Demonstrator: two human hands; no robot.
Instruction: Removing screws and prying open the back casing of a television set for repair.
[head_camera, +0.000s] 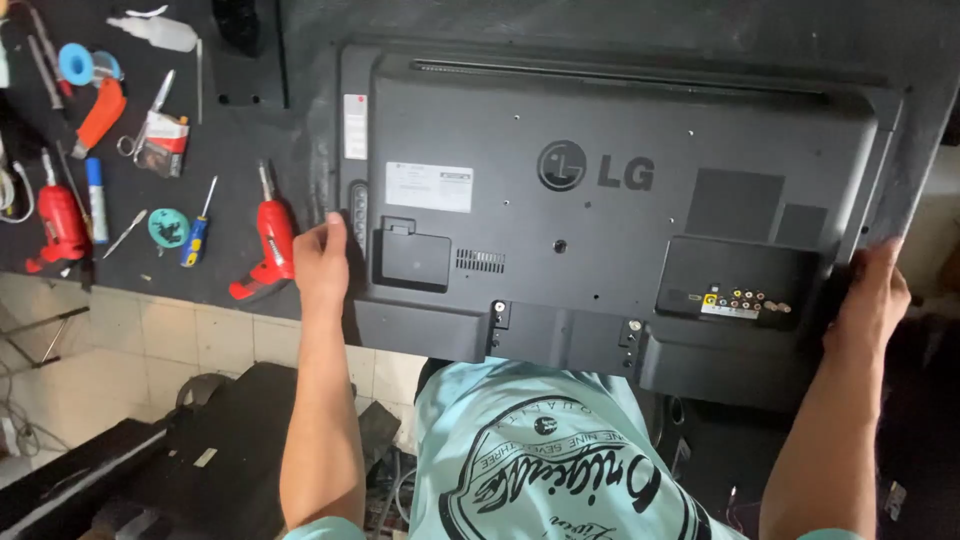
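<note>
Fingers of your left hand (322, 262) and right hand (872, 292) clamp the flat-screen television (600, 210) by its side edges; keep it level, clear of the red screwdriver (268, 245).

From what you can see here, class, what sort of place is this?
Probably an electronics repair workshop: a flat television lies back-up on a dark workbench, gripped by both hands, with red power screwdrivers and hand tools alongside.

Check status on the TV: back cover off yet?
Done: the television lies face down on the black bench. In hand: left hand and right hand grip its two side edges. Left: back cover is on; the red electric screwdriver lies untouched beside it.
</note>
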